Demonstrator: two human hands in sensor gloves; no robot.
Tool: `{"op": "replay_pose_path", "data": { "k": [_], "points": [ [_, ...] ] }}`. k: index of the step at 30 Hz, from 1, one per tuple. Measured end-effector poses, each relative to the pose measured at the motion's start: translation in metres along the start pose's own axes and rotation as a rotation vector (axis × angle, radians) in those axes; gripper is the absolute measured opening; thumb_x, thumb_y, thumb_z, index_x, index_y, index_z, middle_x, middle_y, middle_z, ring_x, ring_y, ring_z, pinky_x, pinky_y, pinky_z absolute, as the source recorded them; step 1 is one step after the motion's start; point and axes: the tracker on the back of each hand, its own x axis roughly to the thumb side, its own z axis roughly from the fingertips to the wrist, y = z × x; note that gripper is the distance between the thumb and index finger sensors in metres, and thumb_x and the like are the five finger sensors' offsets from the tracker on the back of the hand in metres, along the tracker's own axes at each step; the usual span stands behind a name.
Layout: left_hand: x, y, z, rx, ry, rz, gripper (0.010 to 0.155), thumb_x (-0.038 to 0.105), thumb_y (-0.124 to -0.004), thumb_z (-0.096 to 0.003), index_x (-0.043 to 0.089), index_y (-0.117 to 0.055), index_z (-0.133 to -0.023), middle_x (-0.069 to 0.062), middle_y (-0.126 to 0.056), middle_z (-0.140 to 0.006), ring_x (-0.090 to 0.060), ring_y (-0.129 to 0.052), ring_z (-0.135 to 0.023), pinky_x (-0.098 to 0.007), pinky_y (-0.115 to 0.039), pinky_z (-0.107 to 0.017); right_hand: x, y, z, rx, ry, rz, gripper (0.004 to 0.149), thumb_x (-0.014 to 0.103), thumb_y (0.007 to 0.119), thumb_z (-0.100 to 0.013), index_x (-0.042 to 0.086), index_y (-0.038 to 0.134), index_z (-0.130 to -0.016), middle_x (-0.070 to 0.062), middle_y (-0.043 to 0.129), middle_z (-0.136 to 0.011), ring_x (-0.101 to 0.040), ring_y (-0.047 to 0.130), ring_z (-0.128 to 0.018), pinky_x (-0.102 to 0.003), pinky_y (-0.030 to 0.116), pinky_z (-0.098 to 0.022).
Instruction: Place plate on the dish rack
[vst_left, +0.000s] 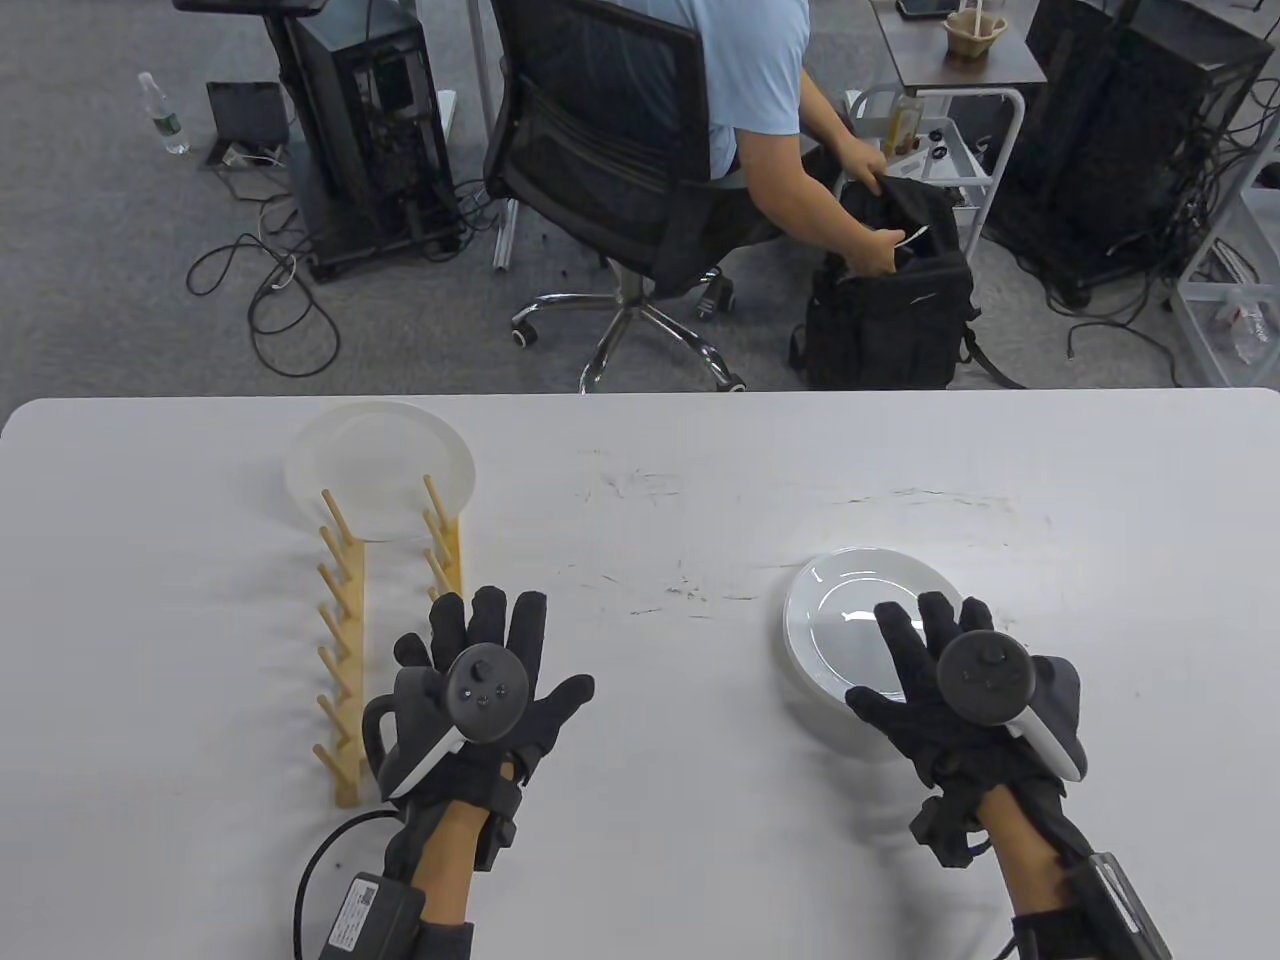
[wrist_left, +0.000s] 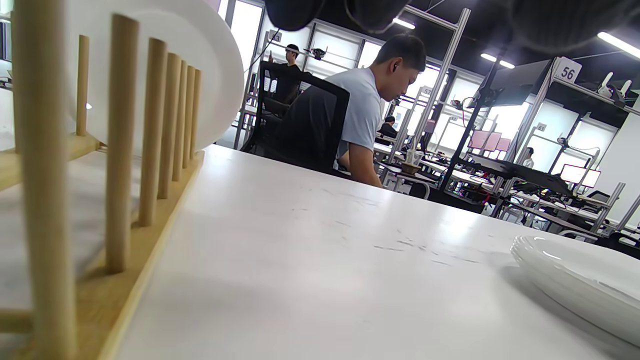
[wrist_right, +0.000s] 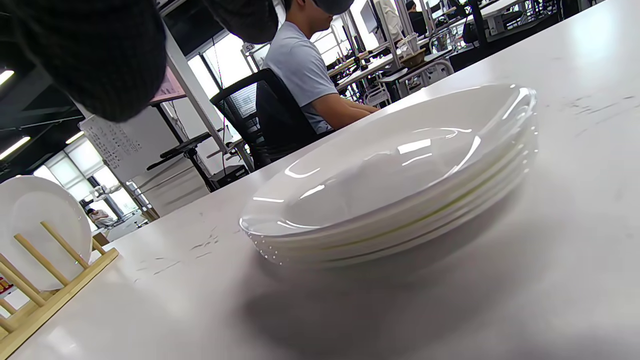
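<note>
A wooden dish rack (vst_left: 345, 640) with upright pegs lies on the left of the white table; it also shows in the left wrist view (wrist_left: 120, 165) and the right wrist view (wrist_right: 45, 280). One white plate (vst_left: 380, 465) stands in its far end, also seen in the left wrist view (wrist_left: 200, 70). A stack of several white plates (vst_left: 850, 620) sits on the right, large in the right wrist view (wrist_right: 395, 180). My left hand (vst_left: 480, 670) is open, fingers spread, just right of the rack. My right hand (vst_left: 940, 670) is open, spread above the stack's near edge, holding nothing.
The white table (vst_left: 640, 480) has scuff marks in its middle. Beyond the far edge a person in a light blue shirt (vst_left: 750, 70) sits on a black office chair (vst_left: 610, 170) reaching into a black backpack (vst_left: 890, 300). A cable runs from my left wrist (vst_left: 330, 850).
</note>
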Motion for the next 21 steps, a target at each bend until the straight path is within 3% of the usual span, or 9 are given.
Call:
{"op": "replay_pose_path", "data": {
  "k": [7, 11, 13, 15, 18, 21],
  "points": [
    [0.0, 0.0, -0.001, 0.006, 0.005, 0.012, 0.089, 0.073, -0.063, -0.0465, 0.03, -0.034, -0.119, -0.011, -0.029, -0.124, -0.055, -0.022, -0.112, -0.078, -0.024, -0.072, 0.009, -0.006, 0.006, 0.031, -0.001, -0.022, 0.082, 0.048, 0.071, -0.05, 0.015, 0.028, -0.111, -0.02, 0.005, -0.115, -0.056, -0.006, -0.097, -0.076, 0.003, -0.063],
    [0.0, 0.0, -0.001, 0.008, 0.005, 0.018, 0.088, 0.072, -0.063, -0.0468, 0.03, -0.035, -0.119, -0.011, -0.031, -0.124, -0.055, -0.023, -0.112, -0.078, -0.025, -0.072, 0.032, -0.032, 0.021, 0.034, 0.001, -0.054, 0.07, 0.042, 0.071, -0.052, 0.012, 0.045, -0.111, -0.023, 0.01, -0.115, -0.058, -0.002, -0.098, -0.076, 0.007, -0.065],
    [0.0, 0.001, -0.001, 0.012, 0.003, 0.021, 0.088, 0.072, -0.063, -0.0467, 0.03, -0.035, -0.118, -0.011, -0.031, -0.124, -0.055, -0.023, -0.112, -0.078, -0.025, -0.072, 0.04, -0.053, 0.024, -0.043, -0.005, -0.113, 0.063, 0.038, 0.073, -0.052, 0.013, 0.057, -0.108, -0.025, 0.02, -0.116, -0.06, 0.009, -0.1, -0.076, 0.015, -0.068],
    [0.0, 0.0, -0.001, 0.012, 0.002, 0.022, 0.087, 0.072, -0.063, -0.0469, 0.03, -0.035, -0.118, -0.011, -0.032, -0.123, -0.055, -0.024, -0.112, -0.078, -0.026, -0.072, 0.038, -0.078, 0.018, -0.151, 0.032, -0.188, 0.057, 0.034, 0.076, -0.051, 0.011, 0.068, -0.103, -0.028, 0.034, -0.115, -0.063, 0.03, -0.1, -0.075, 0.031, -0.07],
    [0.0, 0.0, -0.001, 0.012, -0.002, 0.03, 0.088, 0.072, -0.063, -0.0469, 0.029, -0.035, -0.118, -0.011, -0.032, -0.123, -0.055, -0.024, -0.112, -0.078, -0.026, -0.072, 0.014, -0.104, -0.01, -0.206, 0.165, -0.29, 0.052, 0.029, 0.079, -0.05, 0.01, 0.075, -0.098, -0.027, 0.045, -0.111, -0.063, 0.047, -0.096, -0.07, 0.045, -0.069],
    [0.0, 0.001, 0.0, 0.016, -0.005, 0.038, 0.087, 0.071, -0.063, -0.0469, 0.029, -0.035, -0.118, -0.011, -0.032, -0.123, -0.055, -0.024, -0.112, -0.078, -0.027, -0.072, -0.014, -0.101, -0.034, -0.221, 0.293, -0.21, 0.052, 0.028, 0.08, -0.049, 0.011, 0.075, -0.098, -0.027, 0.052, -0.108, -0.06, 0.06, -0.09, -0.066, 0.055, -0.066]
  ]
}}
